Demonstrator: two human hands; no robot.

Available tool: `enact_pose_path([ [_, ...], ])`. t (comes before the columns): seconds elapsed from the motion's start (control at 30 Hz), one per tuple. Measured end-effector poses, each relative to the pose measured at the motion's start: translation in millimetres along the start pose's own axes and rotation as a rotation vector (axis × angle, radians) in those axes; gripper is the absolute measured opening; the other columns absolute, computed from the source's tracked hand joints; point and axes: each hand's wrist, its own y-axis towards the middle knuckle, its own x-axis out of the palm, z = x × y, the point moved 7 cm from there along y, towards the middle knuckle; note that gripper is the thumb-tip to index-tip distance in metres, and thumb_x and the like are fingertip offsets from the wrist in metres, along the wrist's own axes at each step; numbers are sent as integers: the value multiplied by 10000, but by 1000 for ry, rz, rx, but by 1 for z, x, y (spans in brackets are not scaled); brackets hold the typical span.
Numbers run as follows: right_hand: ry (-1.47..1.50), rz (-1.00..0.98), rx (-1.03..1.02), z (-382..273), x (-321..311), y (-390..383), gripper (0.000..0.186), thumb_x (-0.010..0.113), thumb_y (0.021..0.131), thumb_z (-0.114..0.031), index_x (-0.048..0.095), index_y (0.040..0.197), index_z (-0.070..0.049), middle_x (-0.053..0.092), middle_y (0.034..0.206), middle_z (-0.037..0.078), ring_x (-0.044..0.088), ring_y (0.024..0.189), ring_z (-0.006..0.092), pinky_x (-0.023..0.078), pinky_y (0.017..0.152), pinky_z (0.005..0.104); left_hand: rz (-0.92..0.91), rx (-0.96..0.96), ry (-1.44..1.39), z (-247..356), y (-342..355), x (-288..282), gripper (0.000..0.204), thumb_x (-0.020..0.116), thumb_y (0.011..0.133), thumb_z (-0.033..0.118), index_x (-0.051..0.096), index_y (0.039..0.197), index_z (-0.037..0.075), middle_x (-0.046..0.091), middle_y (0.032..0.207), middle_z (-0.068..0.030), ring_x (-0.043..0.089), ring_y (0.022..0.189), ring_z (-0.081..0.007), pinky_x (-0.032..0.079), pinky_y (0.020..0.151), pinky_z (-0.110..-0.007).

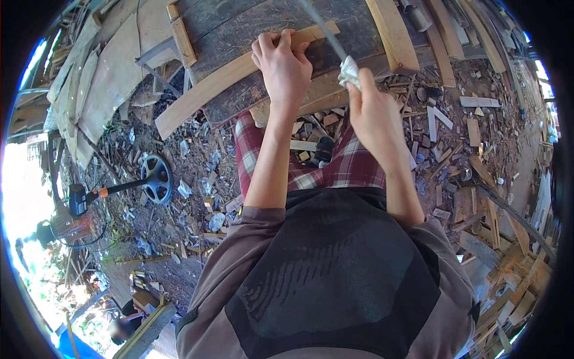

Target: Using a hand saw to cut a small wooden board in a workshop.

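My left hand presses down on a long pale wooden strip, fingers curled over its far edge where it lies across a dark workbench top. A thin metal blade with a cloth-wrapped end is gripped in my right hand; it slants up and away over the bench, its tip out of view. The two hands are about a hand's width apart.
A wooden batten lies on the bench to the right. Wood offcuts and chips litter the ground. A standing fan lies at the left, with planks stacked behind. Timber pieces pile up at the right.
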Motion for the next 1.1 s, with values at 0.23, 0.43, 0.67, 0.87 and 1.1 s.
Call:
enact_pose_path([
  [0.23,-82,-13,-8,7,23,2,165,486,984,-181,415,1034,-41,641,666,228,647,670,441,509,574,550,-2,2,-15,3,2,1,246,711,835,177,719,1057,71,533,1004,-120,483,1021,-332,379,953,-461],
  [0.43,-99,-29,19,0,25,6,153,478,985,-177,421,1029,-43,628,641,230,647,662,440,513,564,546,1,4,-13,2,1,0,247,707,836,171,721,1060,68,534,1002,-122,484,1021,-335,379,953,-459],
  [0.67,-112,-22,-1,1,25,10,151,477,986,-178,420,1028,-44,619,620,223,639,629,438,501,553,549,8,14,-4,4,2,1,251,707,828,159,719,1060,63,533,1008,-128,486,1023,-340,379,951,-461],
  [0.87,-106,-38,-1,-7,23,15,149,476,987,-174,428,1029,-40,621,626,229,638,627,441,502,561,544,-8,9,-13,2,1,1,272,707,821,152,719,1077,61,533,1011,-129,485,1023,-343,378,949,-461],
  [1.1,-96,-132,83,-4,25,28,162,456,996,-175,421,1055,-28,648,713,263,647,717,465,495,634,559,0,-3,-15,3,3,2,276,725,815,171,730,1071,67,539,1005,-114,484,1030,-326,375,954,-456],
])
